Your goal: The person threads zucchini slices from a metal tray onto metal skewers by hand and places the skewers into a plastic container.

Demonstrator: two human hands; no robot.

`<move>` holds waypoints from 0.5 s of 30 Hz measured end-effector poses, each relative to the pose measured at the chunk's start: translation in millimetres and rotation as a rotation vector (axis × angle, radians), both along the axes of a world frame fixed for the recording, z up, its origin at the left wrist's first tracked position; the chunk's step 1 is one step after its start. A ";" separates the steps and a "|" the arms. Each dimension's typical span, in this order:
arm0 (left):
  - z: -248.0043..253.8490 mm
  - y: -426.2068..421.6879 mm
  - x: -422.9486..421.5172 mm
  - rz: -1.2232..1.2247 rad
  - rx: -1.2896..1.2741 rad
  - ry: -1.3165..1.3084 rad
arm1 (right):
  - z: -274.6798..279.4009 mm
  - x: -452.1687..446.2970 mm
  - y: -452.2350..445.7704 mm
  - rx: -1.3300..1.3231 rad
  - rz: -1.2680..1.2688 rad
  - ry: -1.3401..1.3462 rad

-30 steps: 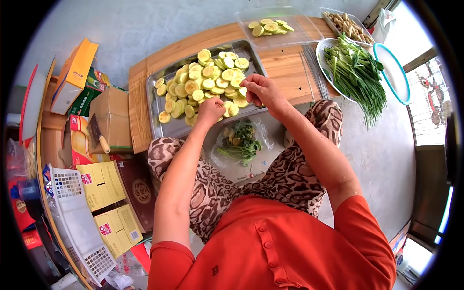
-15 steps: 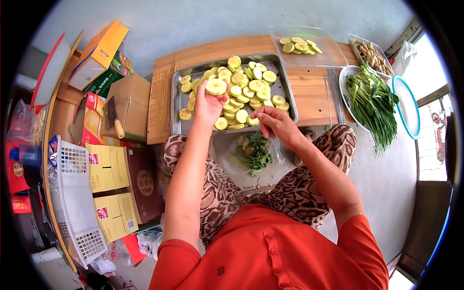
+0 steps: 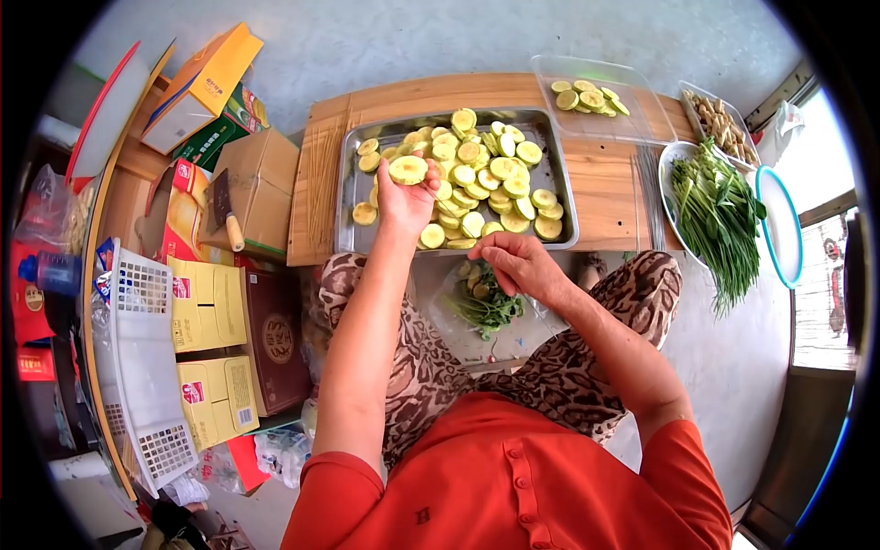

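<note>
My left hand (image 3: pixel 406 203) is closed round a pale green zucchini slice (image 3: pixel 408 170), held up over the left part of a metal tray (image 3: pixel 570 215). Many round zucchini slices (image 3: pixel 504 168) are heaped in that tray. Near the tray's front edge is my right hand (image 3: pixel 521 264), its fingers pinched together; a thin stick seems to stretch from it, but the grip is too small to make out. Below it, a clear plastic bag (image 3: pixel 486 302) with leafy scraps lies near the floor.
A clear container (image 3: pixel 642 101) with zucchini slices stands at the table's back right. Beside it are thin metal skewers (image 3: pixel 649 197), a bowl of greens (image 3: pixel 715 215) and a box of brown pieces (image 3: pixel 720 124). Cartons (image 3: pixel 261 183) and a knife (image 3: pixel 223 206) are at left.
My left hand has risen from the heap with a slice and turned palm up. My right hand has moved lower, towards the tray's front edge. The whole view has shifted.
</note>
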State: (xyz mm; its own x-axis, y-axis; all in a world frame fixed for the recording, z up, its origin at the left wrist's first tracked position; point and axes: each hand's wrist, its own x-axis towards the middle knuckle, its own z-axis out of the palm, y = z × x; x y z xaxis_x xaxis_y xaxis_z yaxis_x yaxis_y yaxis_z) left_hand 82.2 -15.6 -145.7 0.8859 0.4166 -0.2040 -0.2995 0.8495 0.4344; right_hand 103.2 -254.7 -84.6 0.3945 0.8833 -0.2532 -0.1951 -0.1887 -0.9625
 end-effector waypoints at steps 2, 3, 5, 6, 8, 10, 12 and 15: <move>-0.1 -0.2 -0.2 0.001 -0.006 0.001 | -0.9 -0.9 -0.5 -0.001 0.001 -0.011; 0.4 -0.3 0.3 0.004 -0.012 0.000 | -1.4 -0.8 -0.4 -0.002 0.003 -0.021; 1.1 0.1 0.6 0.003 -0.015 -0.007 | -2.2 -1.0 0.2 -0.004 0.006 -0.031; 1.3 0.3 0.6 0.002 -0.017 -0.014 | -2.4 -1.1 0.3 -0.007 0.008 -0.033; 1.6 0.1 0.4 -0.002 -0.003 -0.021 | -2.1 -1.5 0.8 -0.011 0.011 -0.034; 1.5 0.1 0.4 -0.008 0.012 -0.027 | -0.7 -2.0 0.9 -0.023 -0.001 -0.036; 1.5 0.4 0.2 -0.004 -0.006 -0.020 | -1.4 -2.3 0.9 -0.019 -0.001 -0.032; 1.5 0.7 0.0 -0.005 -0.011 -0.016 | 1.2 -1.4 0.5 -0.024 0.003 -0.013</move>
State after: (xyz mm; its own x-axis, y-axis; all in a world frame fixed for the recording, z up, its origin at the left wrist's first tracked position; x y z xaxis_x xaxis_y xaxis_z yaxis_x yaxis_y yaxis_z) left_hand 82.2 -14.9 -144.2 0.8910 0.4101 -0.1945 -0.3019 0.8555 0.4207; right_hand 101.9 -254.2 -83.4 0.3955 0.8782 -0.2691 -0.1825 -0.2120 -0.9601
